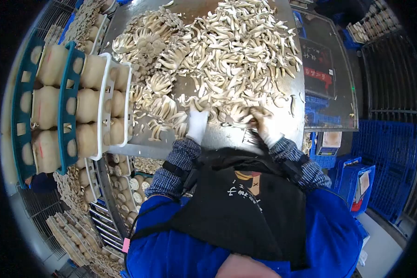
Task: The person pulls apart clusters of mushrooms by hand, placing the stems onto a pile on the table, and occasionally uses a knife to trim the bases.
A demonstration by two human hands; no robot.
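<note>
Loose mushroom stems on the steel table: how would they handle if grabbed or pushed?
The mushroom stems look thin and curved, so probably light and easily snapped. Heaped loose on the smooth steel table, they would likely slide and scatter rather than roll. The left hand and right hand touch them gloved.

I can make out few markings, and none well enough to read. My black apron carries white characters beside an orange and yellow emblem, too small to make out. A dark panel to the right of the surface bears a red strip with characters and fainter pale ones above; I cannot tell what they say.
</note>
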